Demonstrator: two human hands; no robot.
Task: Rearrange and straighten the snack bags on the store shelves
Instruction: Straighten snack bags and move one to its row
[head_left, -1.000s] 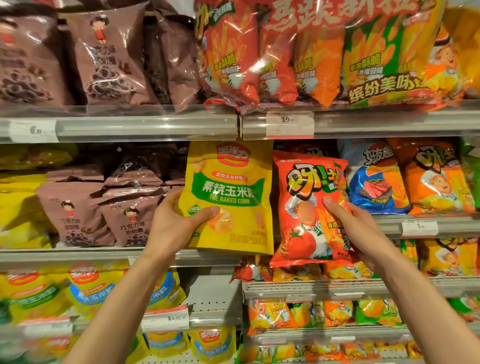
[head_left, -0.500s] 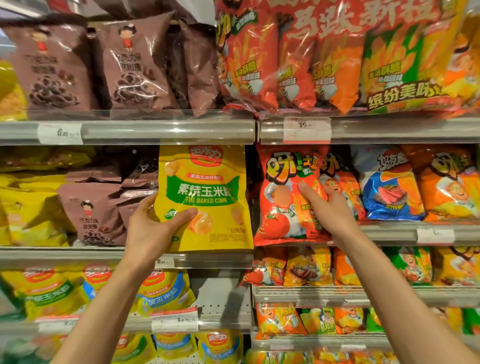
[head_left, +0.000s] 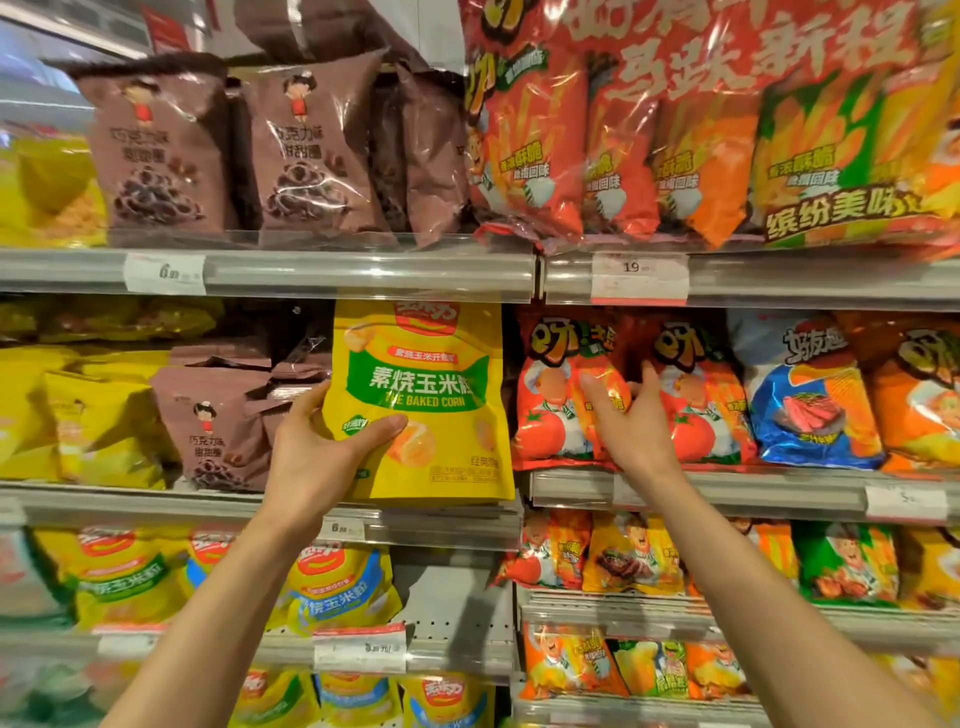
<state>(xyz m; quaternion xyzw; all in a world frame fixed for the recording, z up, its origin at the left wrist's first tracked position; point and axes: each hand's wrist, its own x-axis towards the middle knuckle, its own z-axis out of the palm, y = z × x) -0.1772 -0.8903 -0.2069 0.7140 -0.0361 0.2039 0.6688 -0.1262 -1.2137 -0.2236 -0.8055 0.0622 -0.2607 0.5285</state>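
Two bare hands work the middle shelf, L to R. Far left on that shelf: yellow snack bags, then brown chocolate-ring bags leaning against each other, some lying flat behind. Left hand grips the yellow baked corn bag at its lower-left edge, thumb across the front, fingers curled round the back; bag is upright, bottom edge just at the shelf lip, top tucked under the upper shelf rail. Just right of it stands a red tomato chip bag, upright. Right hand has fingers spread, thumb on the front of a second red tomato chip bag, index finger resting along the seam between the two red bags; looks like a press w/ relaxed fingers, not a pinch. Further right: blue steak-flavour chip bag, then an orange chip bag at the frame edge. Upper shelf, L to R: brown chocolate-ring bags standing, then a big red multipack of fry-stick snacks w/ a price tag reading 19 below. Lower shelves: yellow corn bags left, small mixed chip bags right.
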